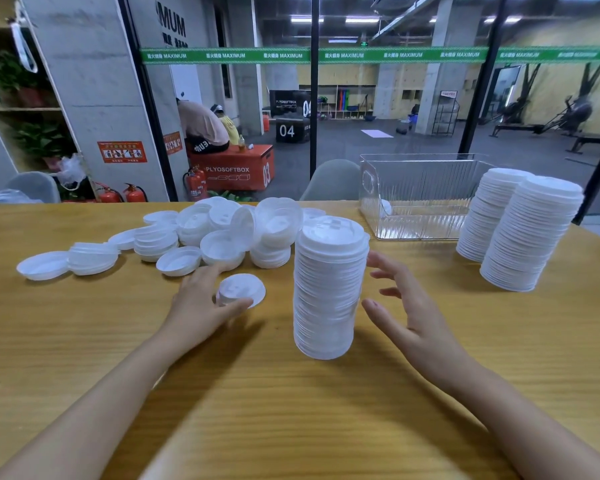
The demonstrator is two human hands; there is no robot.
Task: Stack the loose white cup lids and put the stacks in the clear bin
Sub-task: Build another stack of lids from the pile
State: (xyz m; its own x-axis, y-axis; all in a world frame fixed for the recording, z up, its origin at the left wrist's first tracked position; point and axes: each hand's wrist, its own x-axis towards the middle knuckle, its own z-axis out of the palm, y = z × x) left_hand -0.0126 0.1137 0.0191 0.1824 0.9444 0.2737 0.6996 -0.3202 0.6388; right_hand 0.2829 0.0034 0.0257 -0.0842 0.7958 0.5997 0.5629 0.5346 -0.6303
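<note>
While both forearms run off the bottom edge, the L hand grips a single lid, thumb covering its near edge; lifted or on the tabletop, can't tell. R hand, grip released, fingers spread, sits just beside a tall stack, not touching. Behind: loose lids heaped, overlapping. Far R, two more stacks hide one end of the clear bin; lone lid inside, dim thru ribbed wall.
</note>
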